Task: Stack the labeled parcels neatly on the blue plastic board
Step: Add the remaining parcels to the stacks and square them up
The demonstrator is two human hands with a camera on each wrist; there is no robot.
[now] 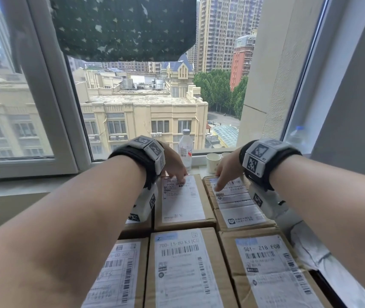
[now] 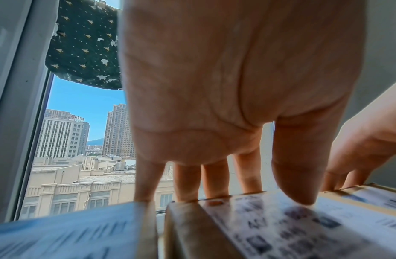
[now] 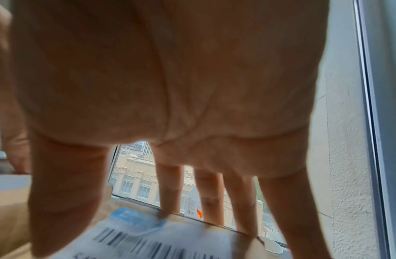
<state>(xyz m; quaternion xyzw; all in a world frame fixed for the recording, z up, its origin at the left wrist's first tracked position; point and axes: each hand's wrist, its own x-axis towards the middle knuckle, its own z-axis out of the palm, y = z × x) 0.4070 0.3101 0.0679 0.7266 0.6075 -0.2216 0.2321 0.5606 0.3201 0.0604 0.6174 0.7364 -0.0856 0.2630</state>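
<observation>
Brown cardboard parcels with white shipping labels stand packed in rows below a window. My left hand (image 1: 175,168) holds the far edge of the back middle parcel (image 1: 183,203). In the left wrist view its fingers (image 2: 214,180) drop behind that parcel (image 2: 281,231) while the thumb presses on the label. My right hand (image 1: 226,171) holds the far edge of the back right parcel (image 1: 238,204) the same way, thumb on the label (image 3: 170,243), fingers (image 3: 241,206) over the far rim. No blue board shows in any view.
Three more labeled parcels (image 1: 186,272) fill the near row. A clear water bottle (image 1: 185,143) and paper cups (image 1: 213,160) stand on the windowsill just beyond the parcels. White plastic wrap (image 1: 310,250) lies along the right side by the wall.
</observation>
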